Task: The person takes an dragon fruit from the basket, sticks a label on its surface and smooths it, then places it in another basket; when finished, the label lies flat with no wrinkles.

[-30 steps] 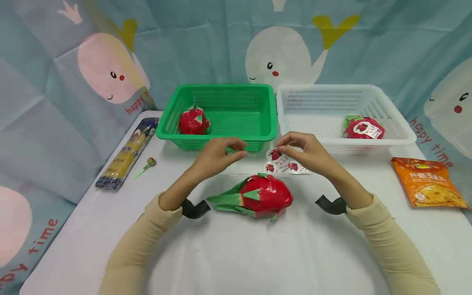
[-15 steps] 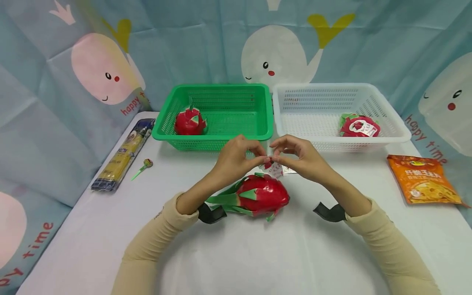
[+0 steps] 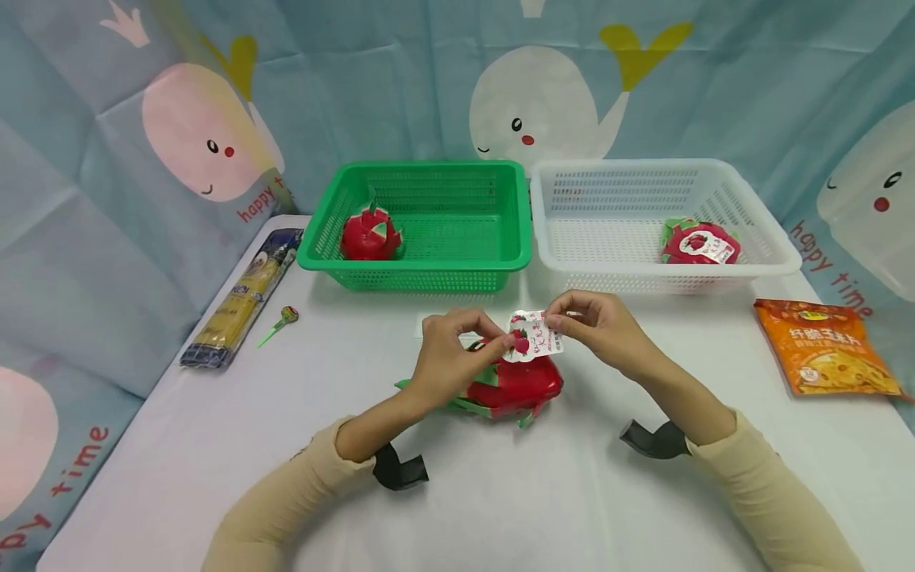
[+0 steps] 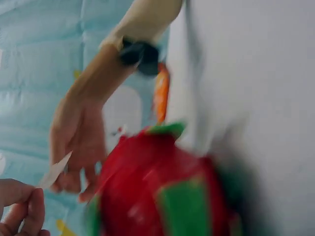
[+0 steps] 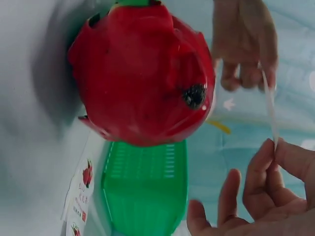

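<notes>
A white label sticker (image 3: 532,340) with a red dragon fruit print is stretched between the hands in the head view. Its left edge is pinched by the left hand (image 3: 452,357), thumb against fingers. The right hand (image 3: 599,327) pinches its upper right corner. Beneath them a red dragon fruit (image 3: 525,385) with green leaves lies on its side on the table, partly covered by the left hand. From the right wrist, the sticker (image 5: 270,110) appears nearly edge-on, beside the fruit's dark-tipped end. A printed sticker sheet (image 5: 78,199) lies on the table there.
Behind the hands stand a green basket (image 3: 415,268) and a white basket (image 3: 672,270), each with one dragon fruit inside; the white one's fruit (image 3: 704,242) bears a label. At left lie a noodle packet (image 3: 246,302) and a lollipop (image 3: 287,315); at right, an orange snack bag (image 3: 825,347).
The hands came together over the sticker sheet, then drew back toward the dragon fruit with one sticker between them. The left hand went from empty to pinching the sticker's edge.
</notes>
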Demonstrator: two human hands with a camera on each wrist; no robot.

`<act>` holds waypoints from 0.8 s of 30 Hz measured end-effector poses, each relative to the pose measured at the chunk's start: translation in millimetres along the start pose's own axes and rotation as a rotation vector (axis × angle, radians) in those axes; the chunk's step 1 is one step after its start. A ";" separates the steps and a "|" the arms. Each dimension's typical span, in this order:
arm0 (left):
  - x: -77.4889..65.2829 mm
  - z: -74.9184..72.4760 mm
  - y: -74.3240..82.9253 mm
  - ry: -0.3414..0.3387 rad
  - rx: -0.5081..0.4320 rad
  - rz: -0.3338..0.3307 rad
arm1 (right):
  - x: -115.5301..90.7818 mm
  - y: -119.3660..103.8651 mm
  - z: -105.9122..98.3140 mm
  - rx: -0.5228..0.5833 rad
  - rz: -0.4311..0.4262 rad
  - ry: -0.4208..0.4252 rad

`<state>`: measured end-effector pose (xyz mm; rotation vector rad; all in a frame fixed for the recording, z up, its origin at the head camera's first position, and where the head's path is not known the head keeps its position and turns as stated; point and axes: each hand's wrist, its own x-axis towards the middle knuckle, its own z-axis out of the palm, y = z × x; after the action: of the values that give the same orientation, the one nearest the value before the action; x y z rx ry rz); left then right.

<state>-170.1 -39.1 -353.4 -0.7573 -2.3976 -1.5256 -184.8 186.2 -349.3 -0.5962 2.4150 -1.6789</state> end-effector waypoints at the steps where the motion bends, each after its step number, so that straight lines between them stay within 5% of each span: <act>1: -5.4 3.5 0.3 0.007 0.013 -0.005 | 0.7 0.7 -0.8 -0.008 0.010 -0.023; 10: -30.0 24.5 -1.1 0.037 0.286 0.014 | 8.3 14.8 -2.5 -0.069 0.040 -0.226; 24: -26.8 24.1 -6.3 0.031 0.560 0.126 | 17.2 30.1 6.7 -0.053 0.018 -0.264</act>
<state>-148.2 -28.2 -380.6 -0.7239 -2.5086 -0.7460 -205.5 182.6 -377.7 -0.7489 2.2750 -1.4309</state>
